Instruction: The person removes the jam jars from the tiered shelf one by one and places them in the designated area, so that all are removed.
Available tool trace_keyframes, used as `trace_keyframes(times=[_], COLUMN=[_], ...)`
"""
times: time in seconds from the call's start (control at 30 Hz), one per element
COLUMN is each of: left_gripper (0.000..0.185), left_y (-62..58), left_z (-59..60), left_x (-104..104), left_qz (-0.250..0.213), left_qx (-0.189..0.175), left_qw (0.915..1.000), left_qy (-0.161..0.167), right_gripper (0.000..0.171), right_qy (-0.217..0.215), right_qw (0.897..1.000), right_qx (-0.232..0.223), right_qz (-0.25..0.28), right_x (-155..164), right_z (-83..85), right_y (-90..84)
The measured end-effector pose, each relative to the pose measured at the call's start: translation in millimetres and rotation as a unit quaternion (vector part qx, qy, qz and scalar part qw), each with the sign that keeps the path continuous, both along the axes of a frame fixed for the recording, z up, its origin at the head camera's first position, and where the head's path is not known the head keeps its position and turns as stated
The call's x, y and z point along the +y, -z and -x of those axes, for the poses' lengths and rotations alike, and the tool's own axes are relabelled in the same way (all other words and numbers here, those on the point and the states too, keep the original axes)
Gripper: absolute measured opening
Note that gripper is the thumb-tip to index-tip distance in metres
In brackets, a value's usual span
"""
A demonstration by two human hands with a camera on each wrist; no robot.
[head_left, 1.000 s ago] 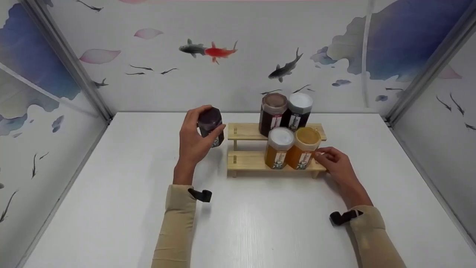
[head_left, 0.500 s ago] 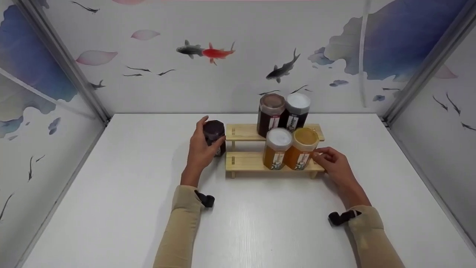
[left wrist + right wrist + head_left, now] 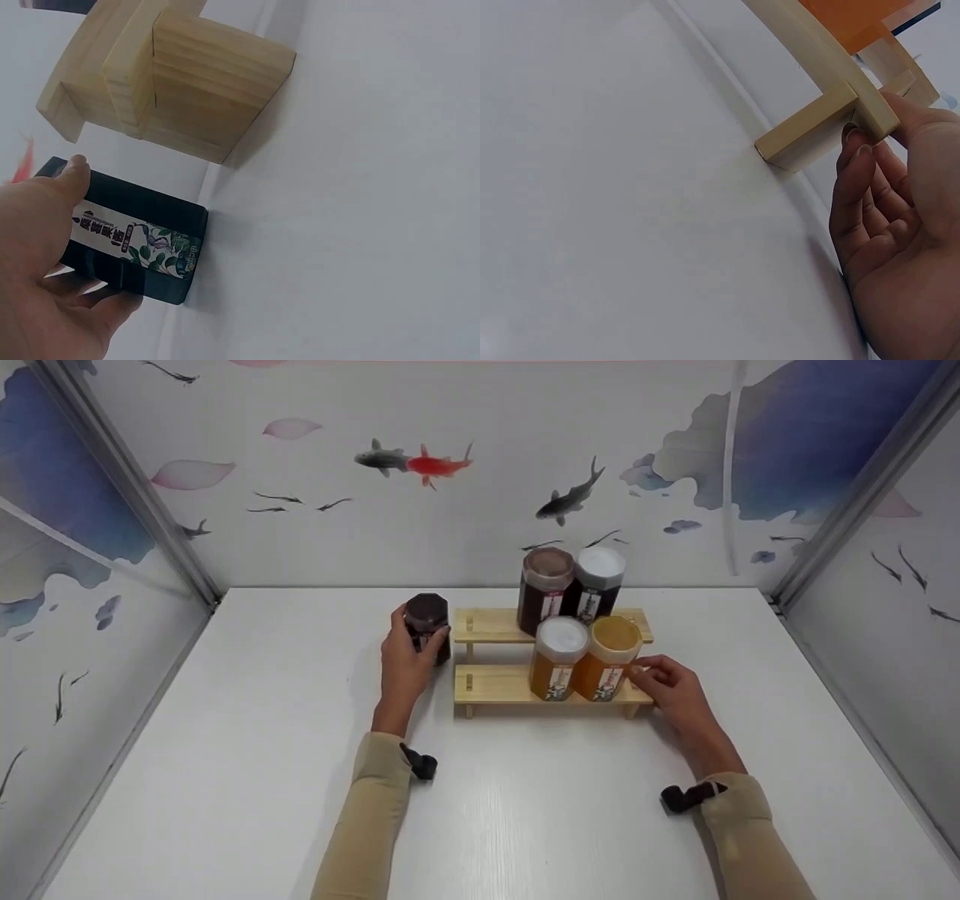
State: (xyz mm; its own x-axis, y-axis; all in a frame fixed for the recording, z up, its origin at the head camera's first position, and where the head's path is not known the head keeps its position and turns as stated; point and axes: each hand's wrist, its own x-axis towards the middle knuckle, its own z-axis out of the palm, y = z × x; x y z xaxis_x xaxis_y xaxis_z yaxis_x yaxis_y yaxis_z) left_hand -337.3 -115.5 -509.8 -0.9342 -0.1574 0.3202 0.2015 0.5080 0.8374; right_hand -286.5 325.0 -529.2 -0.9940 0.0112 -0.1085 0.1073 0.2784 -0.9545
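My left hand (image 3: 405, 660) grips a dark jar with a dark lid (image 3: 427, 628), which stands on the white table just left of a two-step wooden rack (image 3: 491, 684). In the left wrist view the thumb (image 3: 73, 169) lies along the jar's label (image 3: 135, 238), close to the rack's end (image 3: 202, 97). My right hand (image 3: 667, 682) pinches the right end of the rack's lower step (image 3: 855, 112) between thumb and fingertips (image 3: 853, 139). Two orange jars (image 3: 559, 660) (image 3: 611, 658) stand on the lower step, and two dark jars (image 3: 545, 585) (image 3: 598, 581) on the upper one.
The white table (image 3: 225, 750) is enclosed by walls printed with fish on the left, back and right. The left halves of both rack steps are bare. Both forearms wear beige sleeves with black wrist straps (image 3: 420, 765).
My left hand has lowered the dark jar from the air onto the table beside the rack's left end. The right hand has stayed at the rack's right end.
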Motion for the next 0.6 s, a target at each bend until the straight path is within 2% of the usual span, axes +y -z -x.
trace_keyframes(times=[0.2,0.3,0.4,0.47,0.53,0.6], left_gripper=[0.078,0.083,0.095,0.101,0.100,0.092], left_y=[-1.6,-6.1,-17.6,-28.7,-41.4,-53.4], left_z=[-0.1,-1.6,-6.1,-10.8,-16.6,-23.1], left_x=[3,2,1,2,6,13], left_qz=[0.003,0.003,0.006,0.018,0.020,0.015], left_qx=[0.002,-0.008,-0.030,-0.038,-0.018,0.019], left_qw=[0.9996,0.9999,0.9993,0.9987,0.9993,0.9997], left_qy=[-0.026,-0.011,0.020,0.028,0.024,0.010], right_gripper=[0.051,0.052,0.050,0.049,0.049,0.049], right_qy=[0.004,0.004,0.003,0.000,0.000,0.001], right_qw=[1.000,1.000,1.000,1.000,1.000,1.000], right_qx=[-0.013,-0.016,-0.016,-0.013,-0.004,0.003], right_qz=[0.008,0.004,-0.005,-0.011,-0.013,-0.010], right_x=[-2,-2,0,1,1,2], right_z=[0.9,2.0,2.6,2.6,2.3,2.0], right_y=[-4.0,-4.3,-3.0,-1.7,-0.2,1.6])
